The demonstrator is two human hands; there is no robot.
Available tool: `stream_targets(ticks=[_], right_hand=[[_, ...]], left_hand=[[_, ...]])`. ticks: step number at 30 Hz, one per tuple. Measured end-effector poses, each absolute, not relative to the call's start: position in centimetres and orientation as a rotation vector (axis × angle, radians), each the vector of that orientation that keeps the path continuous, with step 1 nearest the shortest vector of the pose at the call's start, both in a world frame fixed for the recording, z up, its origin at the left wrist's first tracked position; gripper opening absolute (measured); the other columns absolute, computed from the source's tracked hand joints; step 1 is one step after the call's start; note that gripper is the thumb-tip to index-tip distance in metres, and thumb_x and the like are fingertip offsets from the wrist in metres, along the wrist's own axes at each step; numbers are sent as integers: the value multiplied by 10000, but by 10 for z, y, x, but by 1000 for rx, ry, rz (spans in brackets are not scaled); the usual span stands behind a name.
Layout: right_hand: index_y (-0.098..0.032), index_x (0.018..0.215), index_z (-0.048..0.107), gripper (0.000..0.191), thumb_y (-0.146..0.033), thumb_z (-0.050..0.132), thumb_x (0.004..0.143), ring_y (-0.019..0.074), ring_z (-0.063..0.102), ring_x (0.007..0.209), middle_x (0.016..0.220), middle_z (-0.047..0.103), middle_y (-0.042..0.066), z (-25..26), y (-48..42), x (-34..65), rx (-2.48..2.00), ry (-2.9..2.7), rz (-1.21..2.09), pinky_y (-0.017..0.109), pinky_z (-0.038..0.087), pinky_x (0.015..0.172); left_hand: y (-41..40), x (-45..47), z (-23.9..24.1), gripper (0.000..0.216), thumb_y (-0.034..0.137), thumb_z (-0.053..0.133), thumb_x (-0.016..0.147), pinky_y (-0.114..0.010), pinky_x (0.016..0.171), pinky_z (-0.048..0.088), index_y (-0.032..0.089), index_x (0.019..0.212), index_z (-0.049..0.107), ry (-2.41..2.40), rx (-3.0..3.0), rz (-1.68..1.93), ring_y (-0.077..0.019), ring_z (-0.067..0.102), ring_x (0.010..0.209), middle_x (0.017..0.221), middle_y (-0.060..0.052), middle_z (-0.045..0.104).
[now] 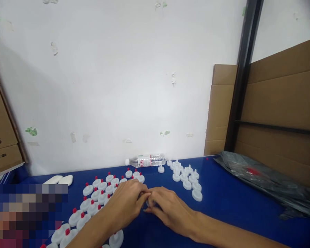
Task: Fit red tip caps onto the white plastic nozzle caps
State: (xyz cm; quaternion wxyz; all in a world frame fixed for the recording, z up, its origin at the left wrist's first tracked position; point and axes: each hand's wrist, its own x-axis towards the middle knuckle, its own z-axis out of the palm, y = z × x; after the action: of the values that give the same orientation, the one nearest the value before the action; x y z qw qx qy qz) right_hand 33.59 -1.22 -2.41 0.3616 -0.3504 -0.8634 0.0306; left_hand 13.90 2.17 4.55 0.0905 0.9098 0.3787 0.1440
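Note:
My left hand [126,201] and my right hand [167,206] meet over the blue table [222,203], fingertips pressed together around something small that I cannot make out. To the left of my left hand lie several white caps with red tips [93,203], set out in rows. Beyond my right hand sit several plain white caps [187,177] without red tips. One red-tipped cap [116,238] lies under my left forearm.
A clear water bottle [146,161] lies on its side against the white wall. Black plastic bags [268,181] are heaped at the right. Cardboard sheets [281,103] lean behind a black post. Two white oblong pieces [59,179] lie at the far left, near a cardboard box [0,137].

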Motion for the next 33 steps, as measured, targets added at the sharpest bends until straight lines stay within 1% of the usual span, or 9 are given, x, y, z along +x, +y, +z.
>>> stream_targets(ticks=[5,9,13,18,20,25,28,31,33], right_hand=[[-245,962,552,142,-214,691,967,167,650,917,983,690,-25,-25,-7,336,-1011,-2252,42,312,463,913],[-243,926,531,157,-199,671,980,137,664,841,891,678,-60,-28,-4,339,-1129,-2193,133,359,403,1051],[-254,969,513,116,-183,593,1017,145,689,921,959,695,-55,-28,-4,340,-1151,-2190,191,401,347,1130],[-266,1068,504,138,-137,463,1040,163,671,987,1063,685,-25,-25,-7,342,-1177,-2191,208,413,387,1106],[-262,1069,509,126,-150,463,1037,173,660,990,1066,673,-10,-24,-8,343,-1203,-2178,216,397,428,1061],[-248,1080,557,68,-237,516,1026,248,551,1245,1209,622,57,-19,-13,341,-1241,-2113,134,416,435,1065],[-227,999,580,113,-321,523,1028,253,607,1044,1086,637,65,-16,-15,337,-1368,-2070,22,459,468,980],[-220,876,609,252,-368,494,1045,249,638,925,880,670,33,-16,-15,336,-1471,-2134,16,499,447,987],[-221,990,667,251,-366,472,1056,267,661,970,936,709,49,-19,-14,337,-1522,-2160,36,514,434,1015]], left_hand=[[32,128,45,325,331,445,1034,-306,759,430,248,907,733,1204,2795,379,-226,699,884,906,-39,770],[45,113,48,389,289,398,1044,-337,678,401,208,801,691,1342,2870,307,-266,698,771,819,-76,749],[55,104,47,289,213,468,990,-334,645,393,202,814,697,1388,2908,216,-280,705,774,874,-87,752],[58,100,37,179,210,553,948,-331,691,449,242,948,730,1363,2902,165,-258,718,836,1013,-64,748],[58,99,36,161,231,571,948,-332,691,454,242,930,730,1348,2903,149,-256,715,834,1003,-60,745],[59,99,34,143,267,609,937,-327,666,433,225,853,717,1335,2900,118,-257,710,818,941,-58,750],[61,98,31,138,258,623,925,-321,654,419,223,825,712,1330,2900,117,-249,709,807,924,-49,754],[63,98,28,156,243,604,932,-319,658,413,226,829,720,1324,2905,125,-241,708,804,917,-43,757],[64,98,28,179,240,591,938,-316,648,406,228,819,723,1316,2909,122,-232,707,786,909,-39,761]])
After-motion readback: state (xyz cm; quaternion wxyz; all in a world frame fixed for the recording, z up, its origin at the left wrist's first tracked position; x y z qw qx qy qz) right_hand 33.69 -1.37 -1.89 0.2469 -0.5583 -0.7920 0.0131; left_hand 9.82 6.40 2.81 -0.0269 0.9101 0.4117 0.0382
